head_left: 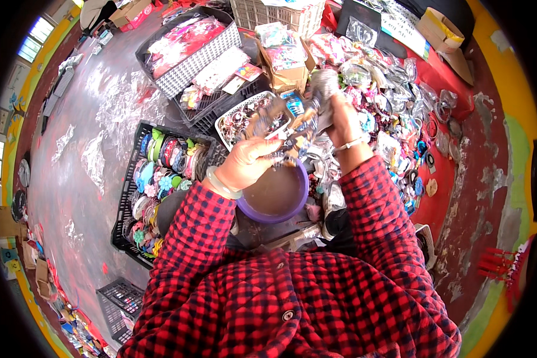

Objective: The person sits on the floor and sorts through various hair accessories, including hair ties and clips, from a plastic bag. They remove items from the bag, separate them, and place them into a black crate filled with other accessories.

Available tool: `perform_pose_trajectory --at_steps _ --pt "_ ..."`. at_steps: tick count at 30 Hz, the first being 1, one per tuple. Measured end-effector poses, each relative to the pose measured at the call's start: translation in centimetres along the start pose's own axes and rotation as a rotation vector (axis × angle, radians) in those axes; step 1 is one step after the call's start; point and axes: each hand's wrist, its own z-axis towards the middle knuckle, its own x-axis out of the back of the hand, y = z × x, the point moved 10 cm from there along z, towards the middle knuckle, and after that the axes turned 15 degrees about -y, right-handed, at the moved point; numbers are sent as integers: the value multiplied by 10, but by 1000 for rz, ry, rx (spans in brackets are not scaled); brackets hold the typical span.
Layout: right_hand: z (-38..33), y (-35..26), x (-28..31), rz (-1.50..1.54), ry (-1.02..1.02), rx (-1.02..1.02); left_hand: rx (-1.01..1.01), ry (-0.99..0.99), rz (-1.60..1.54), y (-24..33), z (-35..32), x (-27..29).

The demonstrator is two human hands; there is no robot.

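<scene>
My left hand (247, 162) is above the rim of a purple basin (306, 194) holding cloudy brownish liquid. Its thumb and fingers are closed on a dark patterned strip of cloth (298, 143), blurred by motion, which stretches toward my right hand. Farther off and to the right, my right hand (345, 122) is closed around a greyish-white bundle (324, 95); its kind is too smeared to tell. Whether the cloth and the bundle are joined cannot be made out. Just behind them stands a white basket (222, 126) of small dark and shiny accessories.
At left, a black crate (124, 209) holds colourful headbands and flower hair ties. A grey basket (188, 77) of packaged goods and a cardboard box (289, 77) stand farther back. Hair accessories (394, 113) pile up at right on red cloth (438, 197). Plastic wrap (95, 158) litters the floor.
</scene>
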Motion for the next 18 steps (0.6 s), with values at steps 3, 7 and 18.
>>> perform_pose_trajectory --at_steps 3,7,18 --pt "-14 -11 34 99 224 -80 51 21 712 25 10 9" --pt "-22 8 -3 116 6 -233 224 46 1092 14 11 9" --pt "-43 87 -17 -20 90 -324 175 -101 1139 5 24 -41"
